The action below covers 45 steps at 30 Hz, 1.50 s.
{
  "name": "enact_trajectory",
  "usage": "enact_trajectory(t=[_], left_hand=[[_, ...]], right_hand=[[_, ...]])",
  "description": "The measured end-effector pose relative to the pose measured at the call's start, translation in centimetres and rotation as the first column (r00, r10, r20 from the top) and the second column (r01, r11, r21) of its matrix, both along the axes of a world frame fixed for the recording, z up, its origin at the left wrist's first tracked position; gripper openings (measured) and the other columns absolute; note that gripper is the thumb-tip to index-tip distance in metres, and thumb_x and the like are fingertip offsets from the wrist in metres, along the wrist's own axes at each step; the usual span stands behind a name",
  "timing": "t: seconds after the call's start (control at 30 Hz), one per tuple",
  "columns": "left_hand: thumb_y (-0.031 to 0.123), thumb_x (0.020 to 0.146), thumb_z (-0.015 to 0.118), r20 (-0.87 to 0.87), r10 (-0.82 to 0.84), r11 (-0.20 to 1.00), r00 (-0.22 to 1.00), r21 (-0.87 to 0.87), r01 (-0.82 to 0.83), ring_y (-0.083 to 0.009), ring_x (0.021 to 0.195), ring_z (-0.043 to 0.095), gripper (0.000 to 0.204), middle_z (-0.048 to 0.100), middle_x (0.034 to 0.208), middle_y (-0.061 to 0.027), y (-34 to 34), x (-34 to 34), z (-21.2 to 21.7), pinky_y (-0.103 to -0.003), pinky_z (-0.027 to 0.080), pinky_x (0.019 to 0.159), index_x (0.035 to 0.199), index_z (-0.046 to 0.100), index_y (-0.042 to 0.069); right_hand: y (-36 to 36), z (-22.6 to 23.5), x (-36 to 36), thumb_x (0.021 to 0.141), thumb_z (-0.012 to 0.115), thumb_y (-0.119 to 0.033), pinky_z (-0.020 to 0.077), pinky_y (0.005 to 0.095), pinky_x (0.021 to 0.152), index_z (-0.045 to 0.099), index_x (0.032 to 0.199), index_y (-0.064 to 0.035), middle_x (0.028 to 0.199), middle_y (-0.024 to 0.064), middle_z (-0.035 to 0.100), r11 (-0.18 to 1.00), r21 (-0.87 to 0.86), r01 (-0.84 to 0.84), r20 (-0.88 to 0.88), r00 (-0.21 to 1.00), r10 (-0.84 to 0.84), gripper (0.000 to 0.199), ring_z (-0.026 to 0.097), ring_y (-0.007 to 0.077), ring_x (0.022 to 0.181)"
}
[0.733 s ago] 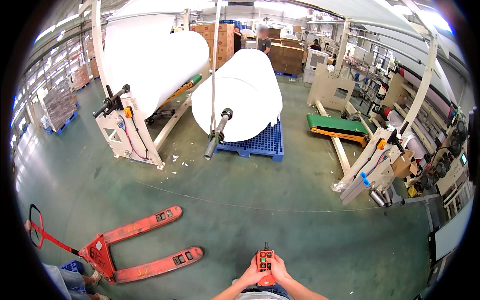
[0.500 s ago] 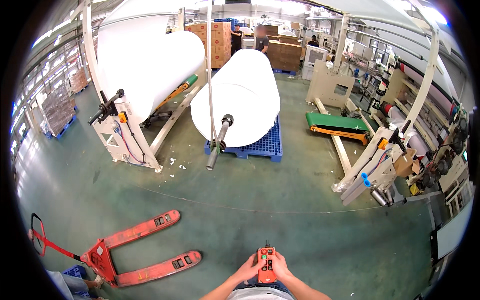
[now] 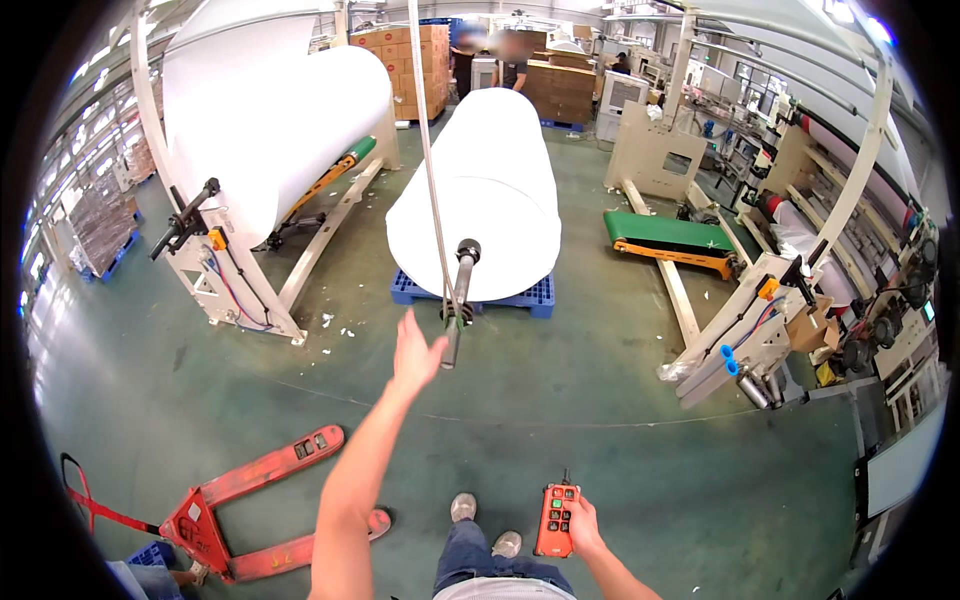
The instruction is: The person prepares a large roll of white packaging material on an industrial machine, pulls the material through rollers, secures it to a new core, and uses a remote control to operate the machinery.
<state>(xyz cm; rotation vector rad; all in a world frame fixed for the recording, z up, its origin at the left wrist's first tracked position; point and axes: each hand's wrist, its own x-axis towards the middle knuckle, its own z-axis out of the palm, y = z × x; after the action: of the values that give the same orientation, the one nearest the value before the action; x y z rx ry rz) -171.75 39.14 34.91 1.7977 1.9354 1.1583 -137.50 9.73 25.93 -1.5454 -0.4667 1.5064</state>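
My left hand [image 3: 414, 350] is stretched forward, fingers apart, close to the near end of a dark metal shaft [image 3: 466, 272]. Whether it touches the shaft I cannot tell. The shaft sticks out of the core of a large white roll [image 3: 480, 220], and a long hoist sling [image 3: 432, 170] runs up from it. Beneath the roll shows a blue plastic pallet [image 3: 541, 298]; whether the roll rests on it is unclear. In front of my body, my right hand [image 3: 583, 524] grips an orange handheld remote control [image 3: 553, 532] with several buttons and a short antenna.
On the left a red pallet jack [image 3: 262, 470] lies across the floor, with part of a person by its handle. Machine frames stand on both sides, one with another white roll [image 3: 285, 130], one beside a green conveyor [image 3: 660, 232]. Stacked cartons [image 3: 425, 70] and two people are behind.
My left hand has let go of the remote control and reached forward to the shaft's end. The remote now sits in my right hand alone, slightly farther right. My feet have come into view.
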Motion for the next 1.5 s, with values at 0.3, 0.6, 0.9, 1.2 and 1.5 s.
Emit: enact_trajectory(t=[0.3,0.6,0.9,1.2,1.5], left_hand=[[0.029,0.078,0.084,0.310,-0.048,0.963,0.949,0.266,-0.038,-0.0354,0.119,0.058,0.086,0.054,0.133,-0.0275,30.0,-0.1,12.1,-0.040,0.047,0.102,0.142,0.041,-0.008],[0.026,0.103,0.054,0.628,-0.086,0.988,0.773,0.157,-0.017,-0.0146,0.071,0.054,0.027,0.059,0.074,-0.0026,35.0,-2.2,6.0,-0.033,0.045,0.068,0.090,0.061,0.004],[0.032,0.106,0.052,0.664,-0.141,0.990,0.734,0.094,0.105,-0.0140,0.085,0.054,0.031,0.059,0.084,-0.0020,34.2,-4.4,0.6,-0.033,0.045,0.085,0.089,0.058,0.007],[0.027,0.106,0.054,0.655,-0.114,0.993,0.747,0.085,0.077,-0.0131,0.087,0.055,0.027,0.062,0.086,-0.0013,33.8,-7.7,-4.3,-0.033,0.044,0.085,0.091,0.061,0.006],[0.025,0.105,0.056,0.650,-0.245,0.964,0.719,0.086,0.251,-0.0124,0.082,0.059,0.022,0.066,0.087,-0.0025,31.6,-3.8,-5.7,-0.030,0.048,0.077,0.101,0.061,0.004]], right_hand=[[6.8,1.8,-0.5,0.094,0.052,-0.010,0.0561,0.0330,0.068,0.064,0.114,-0.0001,0.089,0.0051,0.067,0.948,0.009,0.318,0.055,0.947,-0.318,0.025,0.066,0.0151,0.075],[16.1,-0.2,-0.6,0.094,0.049,-0.009,0.0562,0.0342,0.065,0.062,0.109,-0.0002,0.087,0.0043,0.067,0.944,-0.021,0.329,0.053,0.943,-0.328,0.022,0.065,0.0156,0.072],[24.5,2.3,-3.3,0.096,0.052,-0.008,0.0559,0.0323,0.070,0.058,0.125,0.0030,0.097,0.0074,0.067,0.986,-0.009,0.165,0.014,0.986,-0.165,0.031,0.065,0.0149,0.079],[26.1,2.6,-3.4,0.096,0.051,-0.008,0.0565,0.0335,0.073,0.058,0.125,0.0017,0.098,0.0065,0.067,0.986,-0.043,0.162,0.034,0.986,-0.160,0.031,0.066,0.0156,0.082],[26.6,1.0,-3.5,0.096,0.052,-0.010,0.0552,0.0319,0.073,0.058,0.126,0.0030,0.099,0.0072,0.068,0.983,-0.030,0.179,0.036,0.983,-0.178,0.033,0.065,0.0145,0.083]])
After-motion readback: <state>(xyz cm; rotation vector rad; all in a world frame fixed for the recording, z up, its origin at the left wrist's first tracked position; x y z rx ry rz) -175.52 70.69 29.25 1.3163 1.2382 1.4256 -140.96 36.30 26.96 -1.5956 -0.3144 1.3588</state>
